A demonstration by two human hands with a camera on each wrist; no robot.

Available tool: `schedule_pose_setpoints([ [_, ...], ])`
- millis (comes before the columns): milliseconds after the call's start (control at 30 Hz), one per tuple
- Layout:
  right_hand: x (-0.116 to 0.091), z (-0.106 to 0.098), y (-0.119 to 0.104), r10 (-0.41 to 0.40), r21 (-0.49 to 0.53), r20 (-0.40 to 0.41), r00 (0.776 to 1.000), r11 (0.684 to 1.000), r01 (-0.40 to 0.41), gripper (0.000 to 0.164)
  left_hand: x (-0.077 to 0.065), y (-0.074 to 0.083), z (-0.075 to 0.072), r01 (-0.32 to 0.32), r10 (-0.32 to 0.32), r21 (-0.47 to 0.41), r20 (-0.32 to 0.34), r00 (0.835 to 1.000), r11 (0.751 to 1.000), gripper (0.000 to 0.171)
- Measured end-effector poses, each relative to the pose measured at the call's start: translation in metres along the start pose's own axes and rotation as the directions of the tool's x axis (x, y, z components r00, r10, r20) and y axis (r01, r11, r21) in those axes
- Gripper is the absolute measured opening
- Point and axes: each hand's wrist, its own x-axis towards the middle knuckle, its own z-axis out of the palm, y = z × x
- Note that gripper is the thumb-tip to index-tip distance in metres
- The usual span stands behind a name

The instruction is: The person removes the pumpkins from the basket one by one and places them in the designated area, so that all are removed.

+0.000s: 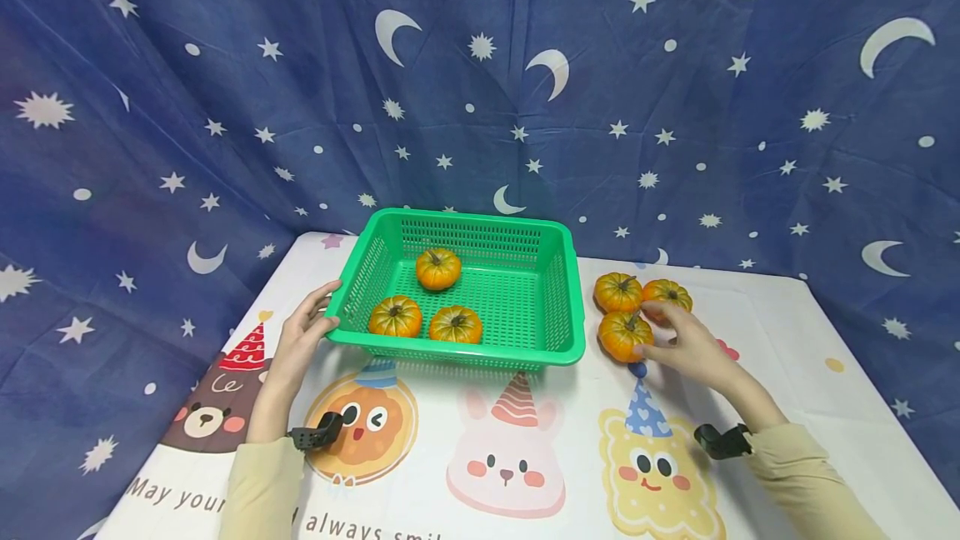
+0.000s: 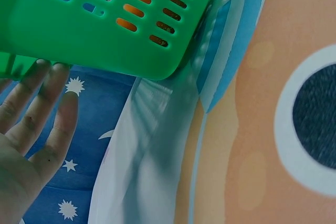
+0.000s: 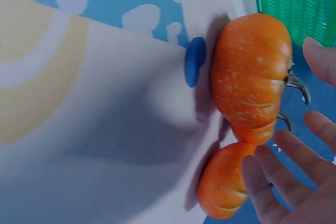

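Pumpkin (image 1: 669, 291) farthest right lies partly hidden by the right hand (image 1: 690, 347).

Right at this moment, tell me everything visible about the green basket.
The green basket looks plastic: rectangular, rounded corners, solid rim, slotted walls and a perforated floor. It stands open side up on the printed tablecloth, before the starry curtain. Inside sit three orange pumpkins, two along the near wall and one farther back. The person's left hand touches the rim's left side.

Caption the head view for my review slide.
Left hand at a green basket holding three pumpkins; right hand beside three more.
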Motion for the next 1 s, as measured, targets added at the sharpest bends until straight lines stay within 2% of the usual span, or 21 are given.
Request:
schedule_pose_setpoints([
  [400, 0.004, -0.017, -0.018, 0.004, -0.064, 0.001, 1.000, 0.998, -0.004, 0.065, 0.000, 0.000, 0.000, -0.003, 0.003, 0.000, -0.004, 1.000, 1.000, 0.052],
  [667, 0.011, -0.023, -0.027, -0.057, -0.048, -0.005, 0.998, 0.997, 0.057, 0.058, 0.001, -0.001, 0.000, -0.013, 0.013, -0.008, -0.001, 1.000, 1.000, 0.052],
  [1000, 0.021, -0.029, -0.043, -0.075, -0.064, 0.024, 0.997, 0.995, 0.076, 0.059, 0.000, -0.001, -0.001, -0.015, 0.015, -0.008, 0.001, 1.000, 1.000, 0.051],
])
